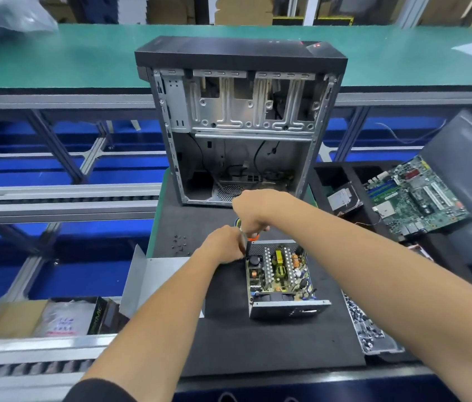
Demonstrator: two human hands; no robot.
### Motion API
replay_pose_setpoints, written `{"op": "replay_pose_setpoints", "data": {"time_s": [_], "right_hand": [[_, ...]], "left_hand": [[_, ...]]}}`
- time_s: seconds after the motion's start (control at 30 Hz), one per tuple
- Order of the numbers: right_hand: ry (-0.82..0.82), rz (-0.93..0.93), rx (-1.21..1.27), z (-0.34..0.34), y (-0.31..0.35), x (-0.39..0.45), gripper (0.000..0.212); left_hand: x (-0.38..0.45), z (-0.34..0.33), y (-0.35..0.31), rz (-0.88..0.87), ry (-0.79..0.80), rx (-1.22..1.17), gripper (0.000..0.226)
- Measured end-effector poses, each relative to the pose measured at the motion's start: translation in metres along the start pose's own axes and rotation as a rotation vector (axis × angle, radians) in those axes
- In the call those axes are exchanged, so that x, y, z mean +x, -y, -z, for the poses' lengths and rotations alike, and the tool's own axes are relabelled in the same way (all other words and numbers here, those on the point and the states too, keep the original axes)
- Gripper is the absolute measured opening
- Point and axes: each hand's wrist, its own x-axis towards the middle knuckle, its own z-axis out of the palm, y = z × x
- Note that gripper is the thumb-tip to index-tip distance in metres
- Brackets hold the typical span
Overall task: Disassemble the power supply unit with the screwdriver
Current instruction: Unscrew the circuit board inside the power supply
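Head view: the power supply unit (279,275) sits lid-off on the tabletop (272,340), 6 o'clock of the computer case (240,123). My right hand (253,208) grips the screwdriver (250,242) upright at its far-left corner; my left hand (223,246) pinches the shaft. Risk: the tip slips, gouging the board or my fingers.

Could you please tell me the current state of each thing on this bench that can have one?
power supply unit: cover off, board exposed
screwdriver: upright at the unit's far left corner
right hand: grips the screwdriver
left hand: steadies the shaft
metal cover: removed, lying left
computer case: open, gutted
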Motion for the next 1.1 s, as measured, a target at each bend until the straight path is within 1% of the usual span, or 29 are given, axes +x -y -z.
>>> {"op": "replay_pose_setpoints", "data": {"time_s": [0.13,0.27,0.37,0.57,0.63,0.83,0.97,1.1], "right_hand": [[-0.01,0.014,-0.005,-0.001,-0.002,0.0,0.024],[-0.008,0.054,-0.048,-0.002,0.002,0.002,0.026],[-0.027,0.074,-0.049,-0.002,0.002,0.004,0.024],[0.014,0.105,-0.081,0.001,0.001,0.003,0.025],[0.001,0.102,-0.073,-0.001,0.001,0.003,0.029],[-0.024,0.108,-0.096,-0.005,-0.001,0.004,0.032],[-0.051,0.117,-0.098,-0.008,-0.001,0.004,0.03],[-0.092,0.155,-0.186,-0.009,0.001,0.004,0.023]], "left_hand": [[-0.003,-0.008,-0.002,0.087,-0.005,-0.129,0.014],[-0.008,-0.025,-0.011,0.196,-0.09,-0.226,0.01],[-0.01,-0.034,-0.016,0.254,-0.168,-0.281,0.013],[-0.014,-0.046,-0.018,0.295,-0.208,-0.378,0.016],[-0.016,-0.051,-0.017,0.302,-0.231,-0.412,0.022],[-0.021,-0.061,-0.016,0.257,-0.36,-0.409,0.019],[-0.019,-0.065,-0.018,0.293,-0.389,-0.424,0.018],[-0.015,-0.064,-0.018,0.335,-0.388,-0.447,0.016]]}}
